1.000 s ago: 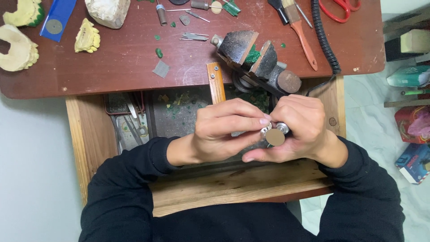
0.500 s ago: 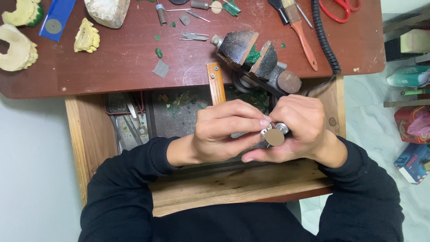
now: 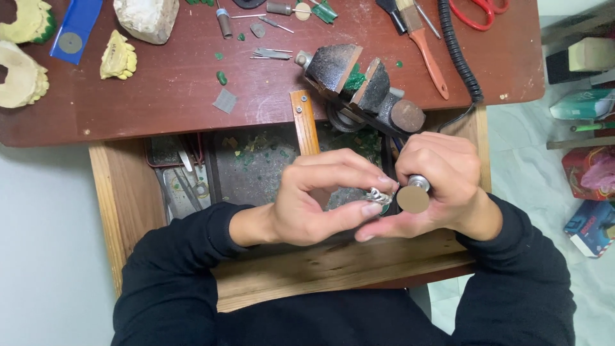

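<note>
— So, what do the hands hold at this moment?

— Left hand (image 3: 314, 202) pinches a small silver metal piece (image 3: 379, 195) between thumb and fingertips. Right hand (image 3: 435, 186) is closed around a rotary handpiece (image 3: 418, 184) with a round tan disc (image 3: 413, 199) at its tip. The disc is just beside the piece; if it touches, I cannot tell. Both are over the open drawer (image 3: 256, 166), in front of the wooden bench pin (image 3: 304, 122).

— How to do this step well, in your opinion?

— I think the heels of both hands should press together, so the disc meets the piece lightly and does not jump. The fingertips are very near the disc edge, that is the risk. Better to turn the piece little by little than to push hard.

— And the room for moving?

— Not much ahead. The black vise (image 3: 355, 80) stands near above the right hand, and the table edge (image 3: 128, 131) runs just behind the pin. The coiled cord (image 3: 458, 54) comes down on the right side and could pull. To the left the drawer is open, with tweezers (image 3: 182, 160) well apart, so I would move that way
</note>
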